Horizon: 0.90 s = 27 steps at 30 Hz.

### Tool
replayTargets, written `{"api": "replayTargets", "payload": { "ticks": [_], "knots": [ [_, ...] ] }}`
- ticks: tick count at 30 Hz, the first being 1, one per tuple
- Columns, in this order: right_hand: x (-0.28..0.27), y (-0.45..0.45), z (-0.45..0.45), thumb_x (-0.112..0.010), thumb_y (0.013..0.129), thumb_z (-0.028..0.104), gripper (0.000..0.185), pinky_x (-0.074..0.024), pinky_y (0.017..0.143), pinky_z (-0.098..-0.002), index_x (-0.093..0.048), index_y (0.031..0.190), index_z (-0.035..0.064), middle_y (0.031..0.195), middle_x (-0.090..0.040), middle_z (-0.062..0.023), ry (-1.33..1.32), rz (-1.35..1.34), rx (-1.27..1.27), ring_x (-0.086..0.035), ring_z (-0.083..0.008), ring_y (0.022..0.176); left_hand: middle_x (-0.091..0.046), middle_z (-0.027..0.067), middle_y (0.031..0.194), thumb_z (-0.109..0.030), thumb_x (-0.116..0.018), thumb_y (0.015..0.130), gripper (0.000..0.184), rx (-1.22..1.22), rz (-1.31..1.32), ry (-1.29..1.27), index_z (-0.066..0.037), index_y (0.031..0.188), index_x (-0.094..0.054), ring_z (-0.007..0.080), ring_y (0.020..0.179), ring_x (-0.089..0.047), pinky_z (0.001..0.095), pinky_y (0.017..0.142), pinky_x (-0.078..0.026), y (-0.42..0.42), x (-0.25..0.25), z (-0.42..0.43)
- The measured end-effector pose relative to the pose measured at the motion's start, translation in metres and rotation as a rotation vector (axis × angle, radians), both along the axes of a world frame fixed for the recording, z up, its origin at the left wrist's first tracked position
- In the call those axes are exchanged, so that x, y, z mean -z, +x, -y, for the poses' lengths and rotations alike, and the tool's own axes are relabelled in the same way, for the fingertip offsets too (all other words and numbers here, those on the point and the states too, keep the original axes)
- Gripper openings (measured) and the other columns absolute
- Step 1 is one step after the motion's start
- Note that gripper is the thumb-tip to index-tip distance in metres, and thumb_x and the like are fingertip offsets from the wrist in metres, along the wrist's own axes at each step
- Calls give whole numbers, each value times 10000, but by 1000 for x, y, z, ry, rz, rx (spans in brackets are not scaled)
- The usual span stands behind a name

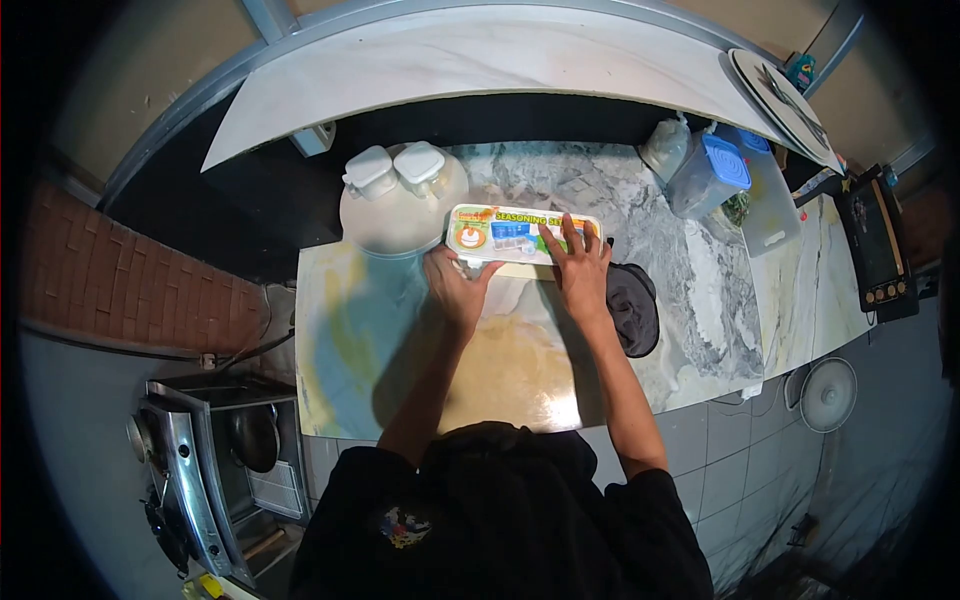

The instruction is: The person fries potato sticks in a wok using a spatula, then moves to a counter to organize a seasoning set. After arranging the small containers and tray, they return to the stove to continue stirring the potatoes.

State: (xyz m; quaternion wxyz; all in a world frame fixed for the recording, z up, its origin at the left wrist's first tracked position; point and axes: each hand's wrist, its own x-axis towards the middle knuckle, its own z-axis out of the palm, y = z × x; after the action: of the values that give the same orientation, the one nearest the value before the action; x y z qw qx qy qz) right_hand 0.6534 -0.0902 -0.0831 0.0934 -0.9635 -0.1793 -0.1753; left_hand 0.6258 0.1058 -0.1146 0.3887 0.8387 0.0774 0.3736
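Note:
A white, long seasoning set box (520,228) with a printed label lies on the counter in front of me. My left hand (460,290) is at its front left corner, fingers along the end and thumb at the front side, gripping it. Spread across the right part of the label are the fingers of my right hand (582,272), resting flat on top. What is inside the box is hidden. A dark cloth item (633,310) lies right beside my right wrist.
Two white lidded containers (420,163) stand on a round board (375,225) at left. Blue-lidded plastic containers (722,165) and a tied bag (665,148) are at right. A white shelf (450,60) overhangs the back; a black oven (880,240) stands far right, a stove (190,480) lower left.

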Motion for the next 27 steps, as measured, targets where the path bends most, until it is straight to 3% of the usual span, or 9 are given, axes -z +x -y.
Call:
{"api": "replayTargets", "payload": {
  "ticks": [8, 11, 14, 16, 18, 21, 23, 25, 27],
  "knots": [
    [1, -7, 1, -677, 785, 78, 656, -337, 990, -543, -510, 1375, 311, 1461, -422, -79, -17, 15, 23, -398, -374, 1288, -462, 194, 1009, -308, -944, 464, 832, 24, 64, 112, 27, 1052, -460, 386, 961, -476, 478, 844, -407, 12, 9, -23],
    [0, -2, 3, -643, 775, 38, 677, -327, 1001, -580, -501, 1380, 304, 1483, -386, -84, 20, -30, 2, -367, -377, 1317, -354, 299, 1296, -333, -922, 524, 942, 325, -97, 126, -8, 1275, -457, 460, 1186, -379, 532, 992, -365, 5, -22, -36],
    [-7, 7, 1, -663, 728, 21, 733, -292, 1023, -641, -491, 1386, 295, 1501, -353, -90, 60, -88, -31, -318, -396, 1353, -280, 240, 1447, -320, -908, 573, 998, 412, -171, 207, -73, 1403, -410, 420, 1340, -302, 485, 1058, -350, -2, -31, -44],
    [-43, 8, -1, -702, 679, 45, 791, -259, 1036, -667, -484, 1390, 314, 1508, -345, -81, 101, -320, -1, -291, -401, 1370, -261, 239, 1484, -256, -861, 670, 816, 444, -196, 207, -125, 1385, -489, 394, 1400, -259, 446, 1090, -339, 4, -30, -47],
    [-58, 15, -11, -704, 649, 63, 746, -291, 1006, -653, -516, 1354, 218, 1486, -366, -107, -2, -349, -20, -327, -401, 1335, -303, 225, 1490, -224, -806, 744, 585, 574, -224, 32, -107, 1278, -598, 369, 1330, -398, 406, 1070, -363, 12, -14, -47],
    [-62, 44, -55, -652, 688, 33, 449, -386, 935, -506, -589, 1132, 5, 1242, -545, -201, 537, -23, -110, -489, -422, 1113, -350, 207, 1471, -206, -793, 753, 527, 505, -167, 149, -108, 1242, -624, 355, 1289, -455, 382, 1024, -419, 13, -12, -39],
    [-57, 74, -93, -652, 776, 86, 272, -468, 867, -449, -617, 1012, -44, 1023, -623, -239, 926, -347, -253, -583, -448, 998, -366, 208, 1458, -164, -788, 738, 508, 467, -147, 180, -117, 1221, -637, 387, 1268, -460, 403, 1002, -431, 12, -16, -32],
    [-37, 104, -134, -683, 802, 139, 317, -480, 873, -446, -600, 1045, -48, 1062, -610, -252, 825, -410, -183, -580, -442, 1057, -378, 214, 1443, -129, -778, 740, 497, 443, -221, 155, -107, 1216, -638, 384, 1277, -450, 406, 1012, -424, 8, -17, -24],
    [-19, 129, -170, -719, 802, 250, 361, -509, 836, -427, -631, 1008, -33, 1046, -649, -229, 701, -412, -73, -646, -364, 937, -391, 224, 1423, -68, -751, 718, 471, 425, -245, 135, -68, 1177, -642, 389, 1289, -433, 418, 1030, -407, 6, -17, -21]
  ]
}}
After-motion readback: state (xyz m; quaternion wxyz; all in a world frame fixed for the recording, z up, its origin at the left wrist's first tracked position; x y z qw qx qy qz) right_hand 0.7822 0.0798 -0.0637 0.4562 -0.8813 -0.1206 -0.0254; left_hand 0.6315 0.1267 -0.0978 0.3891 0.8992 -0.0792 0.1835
